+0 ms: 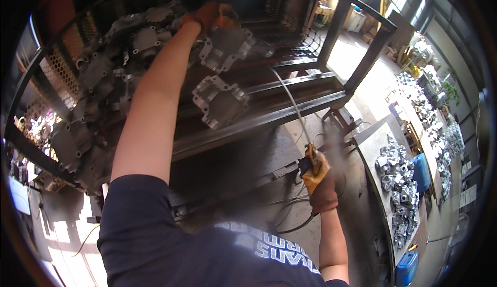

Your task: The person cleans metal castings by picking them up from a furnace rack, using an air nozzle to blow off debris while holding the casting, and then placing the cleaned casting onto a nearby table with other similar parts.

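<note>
Room exists on the rack right of the two outlying castings; the thin tube crosses it. Heaped castings obstruct the left, a rail the near side.

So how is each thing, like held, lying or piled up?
left hand: gloved, at the far metal part; grip unclear
right hand: gloved, closed on the air gun
air gun: held
far metal part: held or resting, cannot tell
near metal part: lying on the rack, untouched
left metal parts: piled up
right metal parts: heaped
</note>
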The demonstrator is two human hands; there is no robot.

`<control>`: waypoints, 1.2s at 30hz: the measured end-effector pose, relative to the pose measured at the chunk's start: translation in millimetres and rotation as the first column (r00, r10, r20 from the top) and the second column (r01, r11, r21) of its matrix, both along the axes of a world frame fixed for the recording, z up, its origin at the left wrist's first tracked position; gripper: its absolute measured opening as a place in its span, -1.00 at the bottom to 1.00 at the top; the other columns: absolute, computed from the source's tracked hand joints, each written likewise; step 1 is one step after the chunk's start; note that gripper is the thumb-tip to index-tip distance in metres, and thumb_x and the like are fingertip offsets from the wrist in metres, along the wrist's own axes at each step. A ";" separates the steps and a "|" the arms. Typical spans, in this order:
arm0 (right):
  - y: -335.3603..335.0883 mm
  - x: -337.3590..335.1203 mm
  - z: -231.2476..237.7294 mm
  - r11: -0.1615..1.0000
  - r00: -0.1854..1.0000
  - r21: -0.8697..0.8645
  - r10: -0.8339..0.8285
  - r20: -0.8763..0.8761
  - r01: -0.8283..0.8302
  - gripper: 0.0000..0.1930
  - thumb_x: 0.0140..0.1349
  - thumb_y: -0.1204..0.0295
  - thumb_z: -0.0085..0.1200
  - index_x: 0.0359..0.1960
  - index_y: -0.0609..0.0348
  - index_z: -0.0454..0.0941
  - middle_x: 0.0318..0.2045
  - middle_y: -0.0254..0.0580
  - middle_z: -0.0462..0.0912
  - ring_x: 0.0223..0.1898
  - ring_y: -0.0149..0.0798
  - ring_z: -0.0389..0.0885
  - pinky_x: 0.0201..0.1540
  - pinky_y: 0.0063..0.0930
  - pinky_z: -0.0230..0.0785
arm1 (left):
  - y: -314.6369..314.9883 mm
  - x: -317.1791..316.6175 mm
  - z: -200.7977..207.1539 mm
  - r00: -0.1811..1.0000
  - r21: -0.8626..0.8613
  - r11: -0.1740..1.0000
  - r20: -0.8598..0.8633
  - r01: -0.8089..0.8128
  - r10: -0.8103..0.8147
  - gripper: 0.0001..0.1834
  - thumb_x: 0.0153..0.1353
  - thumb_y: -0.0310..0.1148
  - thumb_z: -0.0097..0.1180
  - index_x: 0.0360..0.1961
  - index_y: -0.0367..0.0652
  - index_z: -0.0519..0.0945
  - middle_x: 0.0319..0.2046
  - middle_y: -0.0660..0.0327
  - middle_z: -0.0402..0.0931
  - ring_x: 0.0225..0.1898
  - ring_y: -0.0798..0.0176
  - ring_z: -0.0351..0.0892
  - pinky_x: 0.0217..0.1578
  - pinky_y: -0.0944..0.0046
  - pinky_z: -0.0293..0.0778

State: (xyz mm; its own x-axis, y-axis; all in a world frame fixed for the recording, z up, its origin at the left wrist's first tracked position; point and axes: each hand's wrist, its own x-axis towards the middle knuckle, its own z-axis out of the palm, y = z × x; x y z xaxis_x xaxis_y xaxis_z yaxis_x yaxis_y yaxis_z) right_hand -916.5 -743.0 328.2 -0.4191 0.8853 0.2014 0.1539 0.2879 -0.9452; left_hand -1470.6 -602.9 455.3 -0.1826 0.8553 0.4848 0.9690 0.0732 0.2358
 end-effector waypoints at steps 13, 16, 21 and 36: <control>37.6 -77.0 83.7 0.781 0.883 0.614 -0.202 0.423 -0.116 -0.60 0.17 0.38 0.19 0.07 0.10 0.51 -0.32 0.18 0.65 -0.16 0.19 0.61 -0.17 -0.16 0.49 | -151.4 127.8 -80.7 0.894 0.277 0.859 0.261 -0.430 0.363 -0.35 0.07 -0.05 0.27 0.12 -0.22 0.50 -0.08 -0.10 0.61 -0.06 -0.12 0.63 -0.05 0.04 0.54; 64.3 -98.4 69.5 0.875 0.570 0.413 -0.211 0.794 -0.252 -0.53 0.14 0.27 0.18 0.13 -0.03 0.49 -0.26 0.05 0.67 -0.17 0.19 0.62 -0.12 -0.08 0.48 | -186.3 178.9 -111.2 0.766 -0.162 0.798 0.222 -0.581 0.603 -0.34 0.05 0.02 0.27 0.06 -0.23 0.52 -0.09 -0.10 0.61 -0.04 -0.11 0.62 -0.04 0.04 0.53; 67.5 -111.6 66.1 0.841 0.703 0.489 -0.203 0.682 -0.231 -0.58 0.13 0.28 0.18 0.06 -0.02 0.55 -0.26 0.09 0.68 -0.15 0.15 0.64 -0.10 -0.11 0.48 | -184.4 213.2 -118.2 0.733 -0.122 0.789 0.308 -0.602 0.606 -0.42 0.11 0.01 0.21 0.02 -0.22 0.52 -0.04 -0.13 0.57 0.03 -0.11 0.58 -0.01 0.01 0.52; -11.3 -83.3 90.7 0.846 0.843 0.488 -0.093 0.530 -0.214 -0.57 0.05 0.23 0.27 -0.03 0.07 0.56 -0.32 0.06 0.69 -0.28 0.13 0.68 -0.20 -0.12 0.53 | -175.1 62.2 -110.6 0.885 -0.071 0.883 -0.071 -0.464 0.460 -0.33 0.06 -0.24 0.29 0.26 0.14 0.42 -0.01 -0.16 0.55 0.00 -0.27 0.55 -0.01 -0.05 0.50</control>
State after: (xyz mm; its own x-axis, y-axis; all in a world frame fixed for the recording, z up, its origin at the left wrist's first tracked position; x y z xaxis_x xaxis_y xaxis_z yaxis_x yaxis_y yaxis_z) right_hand -999.8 -754.3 418.9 -0.6420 0.6825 0.3494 0.5350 0.7251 -0.4336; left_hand -1408.4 -778.0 344.7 -0.5446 0.7175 0.4344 0.8307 0.5330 0.1610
